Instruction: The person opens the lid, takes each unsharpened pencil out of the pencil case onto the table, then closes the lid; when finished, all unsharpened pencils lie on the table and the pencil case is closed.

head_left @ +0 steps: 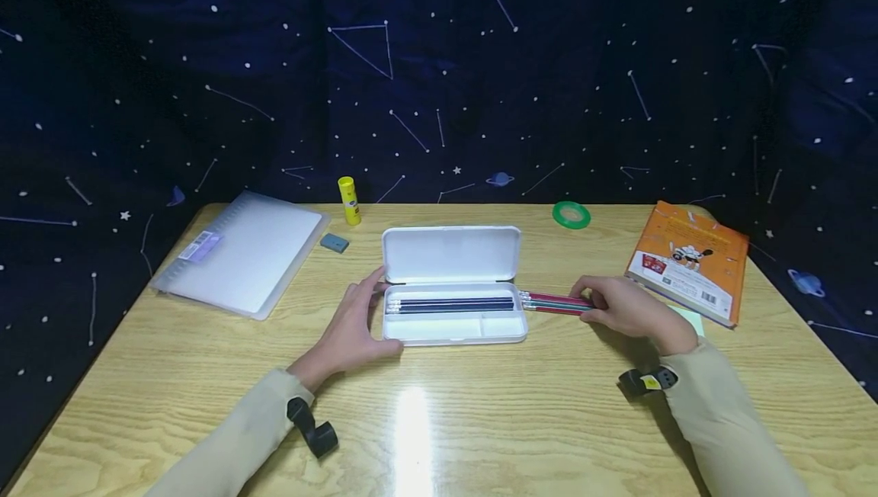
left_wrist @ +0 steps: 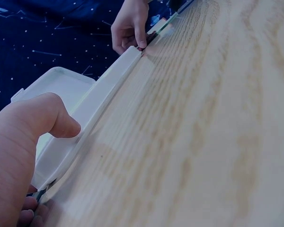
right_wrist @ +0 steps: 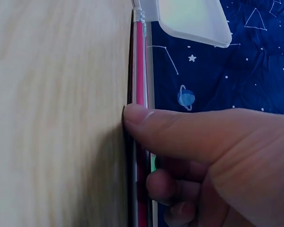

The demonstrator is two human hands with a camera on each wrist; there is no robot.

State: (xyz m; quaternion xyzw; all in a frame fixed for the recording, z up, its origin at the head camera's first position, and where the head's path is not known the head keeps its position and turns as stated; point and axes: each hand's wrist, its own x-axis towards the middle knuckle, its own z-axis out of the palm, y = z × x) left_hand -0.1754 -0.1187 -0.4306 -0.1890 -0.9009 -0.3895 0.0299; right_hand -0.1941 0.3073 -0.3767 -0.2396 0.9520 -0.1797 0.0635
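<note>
A pencil case [head_left: 432, 329] with its lid up sits at the centre of the head view, dark pencils [head_left: 453, 305] in its back compartment. The left hand [head_left: 350, 325] grips its left end between thumb and fingers. At centre right, the right hand [head_left: 627, 306] pinches red and green pencils [head_left: 554, 303], ends near the case. A glue stick [head_left: 350, 203] stands upper left.

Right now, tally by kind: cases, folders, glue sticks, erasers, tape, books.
White hinged pencil case: 1
Translucent plastic folder: 1
Yellow cylindrical glue stick: 1
Grey-blue block eraser: 1
Green round tape roll: 1
Orange book: 1
Total: 6
</note>
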